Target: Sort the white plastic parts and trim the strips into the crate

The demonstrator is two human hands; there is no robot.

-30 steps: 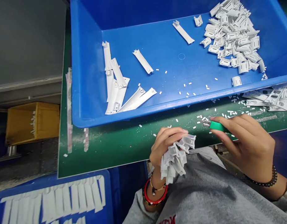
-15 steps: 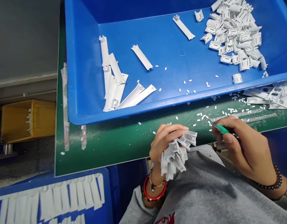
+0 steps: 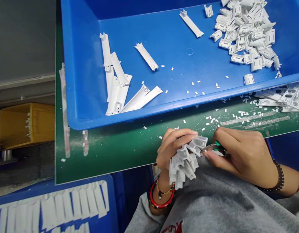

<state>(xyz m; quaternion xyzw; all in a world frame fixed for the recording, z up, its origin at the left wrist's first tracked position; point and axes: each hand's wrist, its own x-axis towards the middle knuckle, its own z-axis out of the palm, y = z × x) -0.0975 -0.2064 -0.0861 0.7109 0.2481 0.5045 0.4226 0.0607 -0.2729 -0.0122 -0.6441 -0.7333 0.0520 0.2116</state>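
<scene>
Now, by the green table's [image 3: 110, 155] near edge, the left hand [image 3: 171, 144] clutches white parts [image 3: 184, 163], likely light, stiff, slippery, best held mid-length; the right hand [image 3: 246, 155] grips green-handled cutters [image 3: 215, 146].

At 5 o'clock from the middle of our view, our left hand [image 3: 170, 145] is gripping a bundle of white parts [image 3: 184, 163]. At 4 o'clock, our right hand [image 3: 246, 155] is holding green-handled cutters [image 3: 215, 146], whose tips are pointing to 9 o'clock, right at the bundle's edge; whether they are touching, we are not making out. A blue bin [image 3: 171, 42] is sitting at 12 o'clock on the green table [image 3: 130, 149], small curved pieces [image 3: 246, 28] lying heaped at 2 o'clock inside, longer pieces [image 3: 115, 97] resting at 10. Tiny white chips [image 3: 207, 124] are dotting the table at 3.
</scene>
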